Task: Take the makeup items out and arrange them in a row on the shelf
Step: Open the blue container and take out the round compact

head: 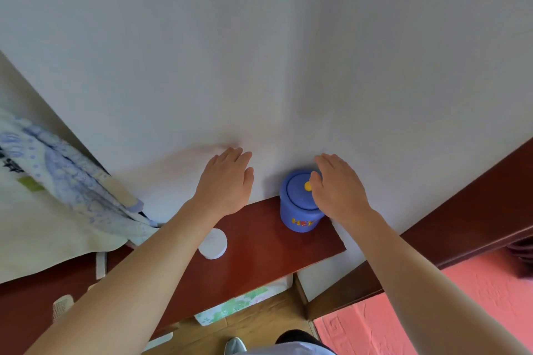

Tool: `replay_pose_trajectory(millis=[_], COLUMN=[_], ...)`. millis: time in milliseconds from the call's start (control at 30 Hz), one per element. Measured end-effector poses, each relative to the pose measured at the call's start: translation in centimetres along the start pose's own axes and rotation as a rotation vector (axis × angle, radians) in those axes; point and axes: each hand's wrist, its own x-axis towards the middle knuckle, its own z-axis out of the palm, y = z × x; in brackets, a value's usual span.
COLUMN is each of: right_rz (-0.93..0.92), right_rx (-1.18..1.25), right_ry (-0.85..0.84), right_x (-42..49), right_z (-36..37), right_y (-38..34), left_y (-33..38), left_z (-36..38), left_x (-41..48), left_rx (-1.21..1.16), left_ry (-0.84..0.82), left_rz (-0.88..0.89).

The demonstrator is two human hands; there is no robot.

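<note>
A person's two bare arms reach over a dark red-brown wooden shelf [259, 251] fixed against a pale white wall [259, 52], seen from above. Near the shelf's right end stands a round blue plastic jar [298, 210] with a lid, a small yellow knob [307, 186] at the lid's centre and yellow lettering on its side. The right hand [337, 190] lies flat over the jar's right half, fingers extended and together toward the wall, palm down, closed on nothing; whether it presses on the lid cannot be told. The left hand [226, 181] hovers to the left of the jar, apart from it, likewise flat and open, fingertips toward the wall, holding nothing. Farther left of the jar, near the shelf's front edge, a small white round lidded pot [213, 243] sits partly behind the left forearm. A cream cloth bag with blue printed pattern [57, 204] lies well to the left of the jar. Below and right of it shows a pink patterned floor covering [432, 311].
</note>
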Motion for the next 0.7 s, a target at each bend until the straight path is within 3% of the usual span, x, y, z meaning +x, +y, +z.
replay_pose_trajectory(millis=[433, 700], right_rz=[-0.191, -0.411], right_rx=[0.112, 0.118], right_ry=[-0.075, -0.092], right_x=[-1.1, -3.6], right_z=[-1.6, -1.1], right_y=[1.4, -4.2], left_y=[4.3, 2.2], left_z=[-1.5, -3.3], left_x=[-4.4, -13.0], left_rx=[0.036, 0.089], left_ry=[0.032, 0.078], left_rz=[-0.272, -0.467])
